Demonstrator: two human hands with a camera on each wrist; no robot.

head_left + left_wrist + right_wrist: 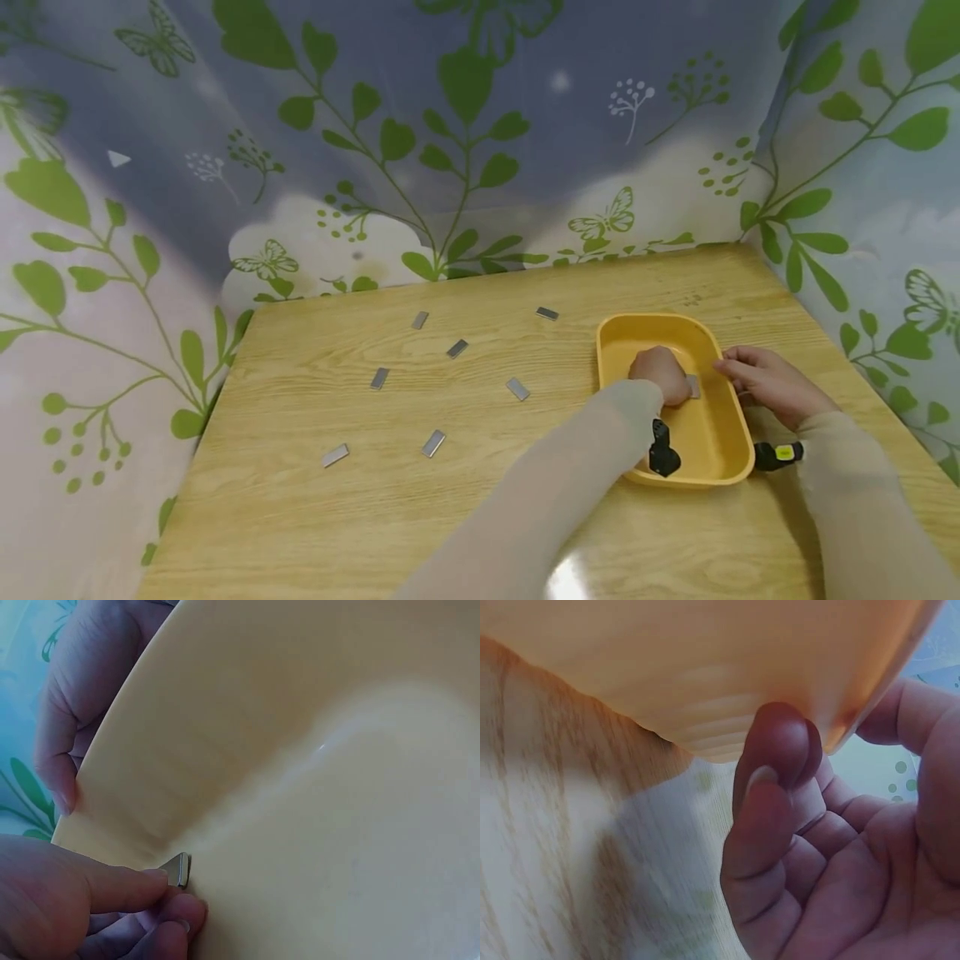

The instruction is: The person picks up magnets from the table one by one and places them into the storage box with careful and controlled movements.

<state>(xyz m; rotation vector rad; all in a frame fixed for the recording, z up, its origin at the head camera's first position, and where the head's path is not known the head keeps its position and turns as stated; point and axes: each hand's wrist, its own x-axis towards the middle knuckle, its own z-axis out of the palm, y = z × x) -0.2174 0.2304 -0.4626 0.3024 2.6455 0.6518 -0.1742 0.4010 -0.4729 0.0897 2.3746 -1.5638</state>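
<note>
My left hand (658, 375) is inside the yellow plastic bin (716, 454), near its right wall. In the left wrist view the thumb and fingers of the left hand (82, 904) pinch a small silver-grey rectangular block (178, 870), low in the bin. Part of that block (693, 387) shows beside the hand in the head view. My right hand (776, 385) holds the bin's right rim. From the right wrist view, the thumb of the right hand (832, 847) lies at the rim and the curled fingers are against the outer wall.
Several similar grey blocks (517, 388) lie scattered on the wooden table (262, 517), left of the bin. One block (547, 313) lies nearer the back edge. Leaf-patterned cloth (465, 167) hangs behind the table and on both sides.
</note>
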